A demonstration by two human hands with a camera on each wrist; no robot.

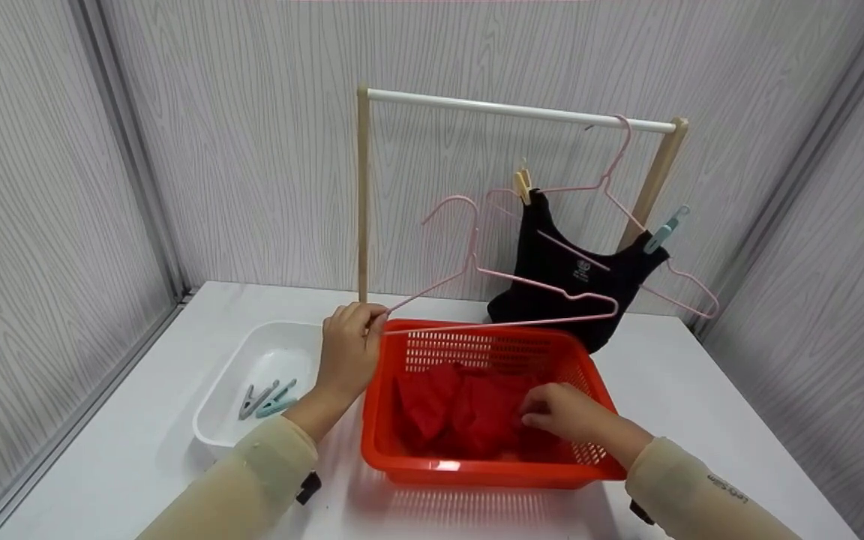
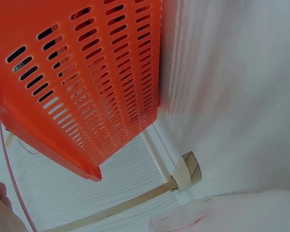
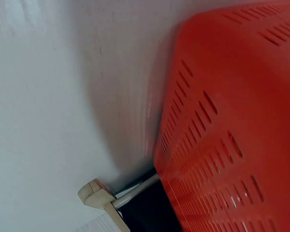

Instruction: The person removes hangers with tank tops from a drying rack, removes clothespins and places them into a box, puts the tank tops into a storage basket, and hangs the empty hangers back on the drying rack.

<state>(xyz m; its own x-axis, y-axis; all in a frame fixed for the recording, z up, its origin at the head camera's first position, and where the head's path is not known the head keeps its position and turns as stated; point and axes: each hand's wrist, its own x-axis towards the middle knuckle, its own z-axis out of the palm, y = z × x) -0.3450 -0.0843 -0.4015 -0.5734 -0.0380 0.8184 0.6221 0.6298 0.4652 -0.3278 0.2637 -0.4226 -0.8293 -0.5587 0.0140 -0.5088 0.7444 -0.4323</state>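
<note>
My left hand [image 1: 351,341] grips the left corner of a pink wire hanger [image 1: 522,279], held up above the back of a red perforated basket [image 1: 402,459]. The hanger's hook points up and hangs on nothing. Inside the basket lies a crumpled red garment [image 1: 469,409]. My right hand [image 1: 567,412] reaches over the basket's right side, fingers bent, its fingertips at the garment's right edge; whether they pinch the cloth is hard to see. In the left wrist view, part of my left hand [image 2: 2,208] shows beside the pink hanger.
Behind the basket stands a rack with a white rail [image 1: 492,106]. A black top [image 1: 567,277] hangs from it on another pink hanger, with a yellow clothespin [image 1: 523,186] and a teal clothespin [image 1: 663,234]. A white tray [image 1: 216,409] at left holds grey and teal clothespins [image 1: 276,401].
</note>
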